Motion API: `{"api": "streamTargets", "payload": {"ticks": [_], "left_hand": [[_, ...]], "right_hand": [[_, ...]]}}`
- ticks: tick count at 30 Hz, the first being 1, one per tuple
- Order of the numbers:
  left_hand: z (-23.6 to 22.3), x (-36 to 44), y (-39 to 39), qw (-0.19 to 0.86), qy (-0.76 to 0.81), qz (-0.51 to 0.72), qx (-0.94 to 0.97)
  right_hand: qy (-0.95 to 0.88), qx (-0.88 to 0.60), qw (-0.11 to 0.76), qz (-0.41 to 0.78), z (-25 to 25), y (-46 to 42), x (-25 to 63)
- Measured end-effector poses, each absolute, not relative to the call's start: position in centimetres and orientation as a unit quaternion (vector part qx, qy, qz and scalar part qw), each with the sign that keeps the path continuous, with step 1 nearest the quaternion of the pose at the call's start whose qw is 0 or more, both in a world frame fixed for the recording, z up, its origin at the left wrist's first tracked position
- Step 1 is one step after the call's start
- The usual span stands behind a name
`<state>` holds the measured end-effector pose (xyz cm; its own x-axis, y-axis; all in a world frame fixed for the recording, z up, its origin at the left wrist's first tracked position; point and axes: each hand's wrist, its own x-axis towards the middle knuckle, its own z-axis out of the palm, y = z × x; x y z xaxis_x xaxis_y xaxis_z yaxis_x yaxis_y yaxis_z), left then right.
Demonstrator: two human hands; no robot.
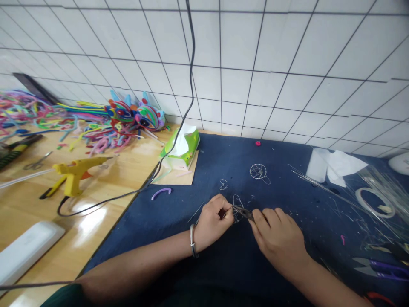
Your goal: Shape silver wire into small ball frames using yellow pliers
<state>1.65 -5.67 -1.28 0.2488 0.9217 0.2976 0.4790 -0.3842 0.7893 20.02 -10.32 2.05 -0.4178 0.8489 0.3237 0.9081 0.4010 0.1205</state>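
I have both hands near the middle of the near edge of the dark blue tabletop [220,153], with a small, tangled wire piece [237,199] between them. My left hand [212,219] has its thumb and fingertips pinched together on the wire piece, while my right hand [277,234] is wrapped around the pliers [243,212], whose tips reach in beside my left fingertips. I can't tell whether those tips have bitten onto the wire. I judge this step to be bending or tightening the wire; the next move calls for a steady left pinch and a small, careful turn of the right wrist. Farther toward the far edge lies a round wire frame [257,172], apart from my hands, and straight wires [388,198] lie in a bundle by the right edge.
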Motion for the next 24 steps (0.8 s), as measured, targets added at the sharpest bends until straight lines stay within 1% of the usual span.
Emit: {"api": "streamTargets", "payload": {"ticks": [5, 8, 10, 14, 18, 20, 24], "left_hand": [[-1.3, 1.6, -5.6, 0.296, 0.468, 0.386, 0.738], [-1.4, 1.3, -5.3, 0.321, 0.452, 0.380, 0.741], [-1.3, 1.0, -5.0, 0.354, 0.426, 0.373, 0.745], [-0.9, 0.3, -4.3, 0.436, 0.370, 0.336, 0.749], [-0.5, -0.2, -3.6, 0.525, 0.334, 0.280, 0.732], [-0.4, -0.3, -3.4, 0.567, 0.327, 0.257, 0.711], [-0.4, -0.5, -3.2, 0.633, 0.320, 0.221, 0.670]], "right_hand": [[-0.833, -0.525, 0.111, -0.137, 2.2, -10.3, 20.1], [-0.830, -0.533, 0.123, -0.110, 2.2, -10.1, 20.3], [-0.831, -0.537, 0.136, -0.062, 2.3, -9.8, 20.7], [-0.822, -0.542, 0.161, 0.075, 2.7, -9.2, 21.5], [-0.799, -0.549, 0.154, 0.191, 3.1, -8.8, 21.8], [-0.792, -0.548, 0.150, 0.223, 3.2, -8.6, 21.8], [-0.790, -0.537, 0.161, 0.247, 2.9, -8.5, 21.6]]}}
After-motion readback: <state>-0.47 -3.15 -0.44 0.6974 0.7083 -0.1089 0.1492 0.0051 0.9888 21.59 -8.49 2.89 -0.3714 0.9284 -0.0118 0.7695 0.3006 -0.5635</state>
